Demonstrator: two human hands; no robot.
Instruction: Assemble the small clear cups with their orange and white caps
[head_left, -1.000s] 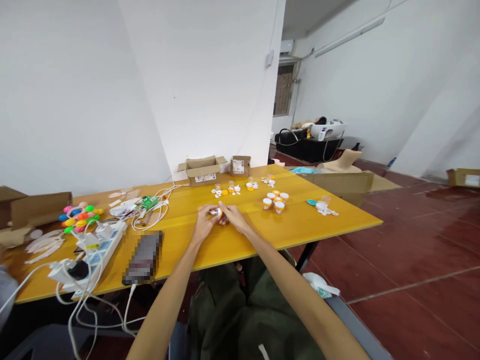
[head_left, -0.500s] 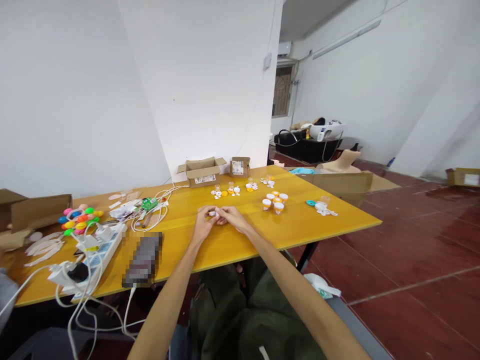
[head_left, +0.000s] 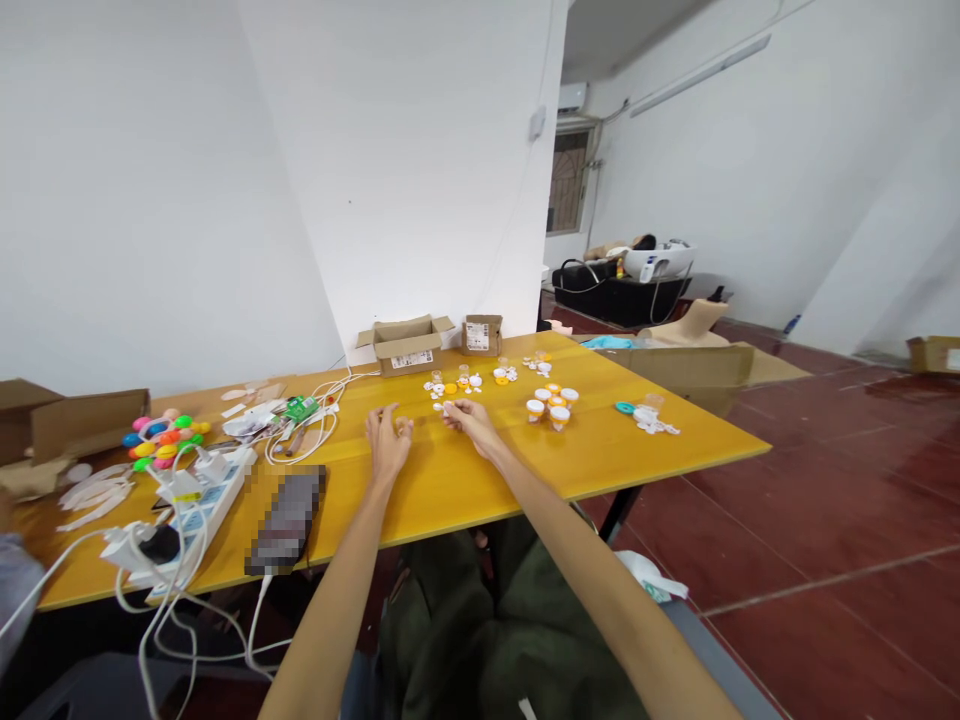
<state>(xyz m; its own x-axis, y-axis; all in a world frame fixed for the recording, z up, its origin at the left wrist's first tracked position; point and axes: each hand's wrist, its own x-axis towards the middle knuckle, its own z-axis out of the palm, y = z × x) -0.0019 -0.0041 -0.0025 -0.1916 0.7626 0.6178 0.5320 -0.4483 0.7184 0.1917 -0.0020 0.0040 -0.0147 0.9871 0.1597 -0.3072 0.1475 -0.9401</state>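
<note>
My left hand point(head_left: 388, 440) rests on the yellow table point(head_left: 450, 480) with its fingers spread and nothing in it. My right hand point(head_left: 469, 419) reaches forward and pinches a small white piece point(head_left: 448, 407) at its fingertips. Just beyond it lie small white and orange caps and clear little jars point(head_left: 454, 382). A cluster of orange-and-white small containers point(head_left: 551, 402) stands to the right of my right hand.
Two open cardboard boxes point(head_left: 405, 343) sit at the table's far edge by the wall. A power strip with white cables point(head_left: 187, 495), a phone point(head_left: 287, 518) and coloured round toys point(head_left: 161, 440) lie at the left. A teal lid and white bits point(head_left: 643, 413) lie far right.
My hands were together on a small orange-and-white piece. They have parted: the left hand opened and slid left, and the right hand moved forward with a white piece.
</note>
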